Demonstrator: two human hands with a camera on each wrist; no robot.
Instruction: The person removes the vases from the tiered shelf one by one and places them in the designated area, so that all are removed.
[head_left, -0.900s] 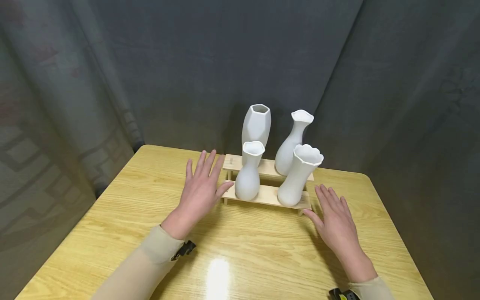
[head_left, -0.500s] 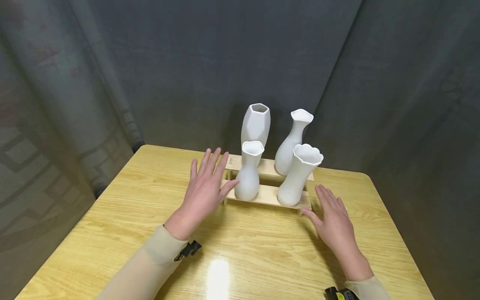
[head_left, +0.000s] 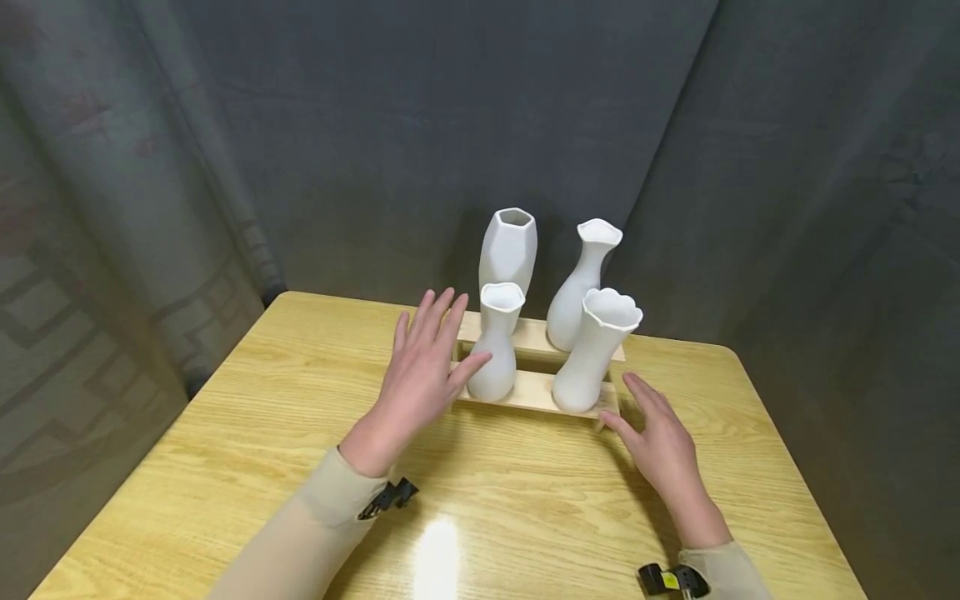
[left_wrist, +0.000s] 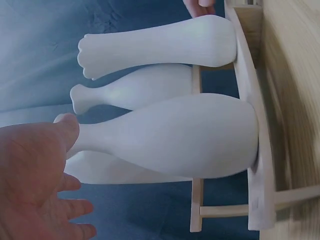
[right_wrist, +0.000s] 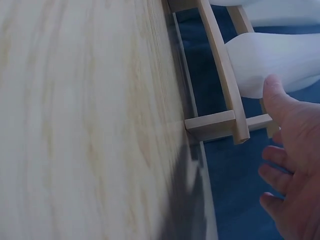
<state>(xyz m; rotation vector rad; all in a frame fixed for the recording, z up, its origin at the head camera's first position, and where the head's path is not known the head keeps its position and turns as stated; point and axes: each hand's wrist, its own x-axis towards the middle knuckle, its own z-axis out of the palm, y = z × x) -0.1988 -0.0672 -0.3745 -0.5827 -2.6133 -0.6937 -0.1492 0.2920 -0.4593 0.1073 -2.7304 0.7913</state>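
- On a yellow, wood-grained table (head_left: 480,467), glossy where light glared off it, stood a two-tier stand (head_left: 534,392) of pale wood, its plain narrow boards joined to square-cut legs.
- Four smooth white vases stood upright on it, two to a tier.
- At the back, the faceted vase (head_left: 508,254) had flat angular planes and a five-sided mouth; beside it, the slender vase (head_left: 572,310) swelled low and rose to a wavy lip.
- At the front, the bulbous vase (head_left: 495,377) was round-bellied with a pinched neck, and the scalloped vase (head_left: 591,367) was gently waisted under a petal-like rim.
- All four mouths faced up and showed pale inner walls; I could not tell what lay deeper inside.
- The left hand (head_left: 418,377) was spread wide beside the bulbous vase, its thumb overlapping the neck in view; whether they touched, I could not tell.
- The right hand (head_left: 663,442) was also wide, thumb and fingers apart, near the stand's right end and the scalloped vase; contact was unclear.
- Dark, softly creased curtains (head_left: 450,125) hung behind.
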